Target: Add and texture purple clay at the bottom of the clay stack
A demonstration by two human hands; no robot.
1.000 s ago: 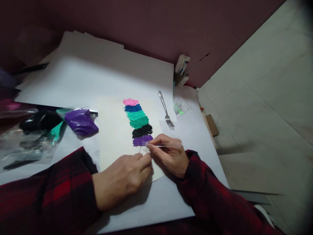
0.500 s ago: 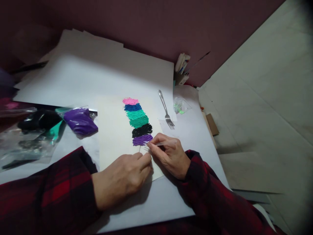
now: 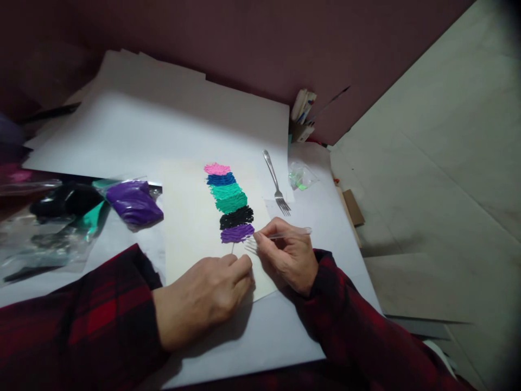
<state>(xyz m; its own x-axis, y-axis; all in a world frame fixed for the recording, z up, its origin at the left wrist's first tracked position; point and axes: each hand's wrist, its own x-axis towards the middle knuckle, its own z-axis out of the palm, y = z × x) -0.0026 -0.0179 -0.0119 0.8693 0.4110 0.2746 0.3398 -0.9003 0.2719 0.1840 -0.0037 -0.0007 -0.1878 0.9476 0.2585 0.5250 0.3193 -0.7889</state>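
— What does the right hand [image 3: 290,255] have?
— It pinches a clear plastic fork [image 3: 280,235], tines just beside the purple clay patch [image 3: 237,233] on the cream paper sheet [image 3: 191,228].
— The left hand [image 3: 203,298]?
— Curled, fingertips pressing that sheet.

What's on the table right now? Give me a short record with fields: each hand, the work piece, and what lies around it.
left hand: fist resting on the cream sheet, pinching a thin stick below the purple patch
right hand: holds a clear plastic fork, tines beside the purple patch
work piece: textured stack of pink, blue, teal, black, purple
nearby: metal fork, purple bag, small clear bag
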